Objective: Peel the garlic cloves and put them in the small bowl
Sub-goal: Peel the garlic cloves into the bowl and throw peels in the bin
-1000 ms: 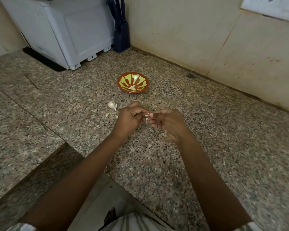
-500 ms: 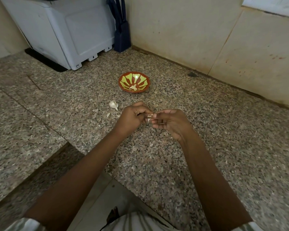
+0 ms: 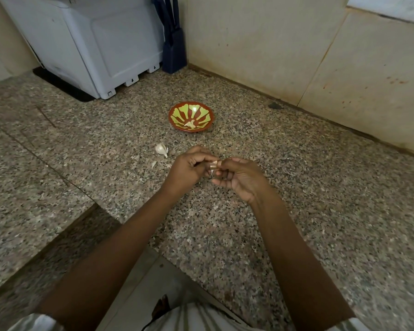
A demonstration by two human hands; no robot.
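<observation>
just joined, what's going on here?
A person is peeling garlic by hand. The left hand and right hand both pinch one clove above the counter. The bowl beyond holds one pale piece, likely a peeled clove. More garlic and a skin scrap lie left of the hands.

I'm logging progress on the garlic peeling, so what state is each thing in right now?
small bowl: upright on the counter, one pale garlic piece inside.
garlic clove: pinched between both hands above the counter, seemingly part-skinned.
left hand: fingers curled, pinching the clove.
right hand: fingertips pinching the clove.
loose garlic piece: lying untouched on the counter, left of the hands.
skin scrap: lying on the counter.
</observation>
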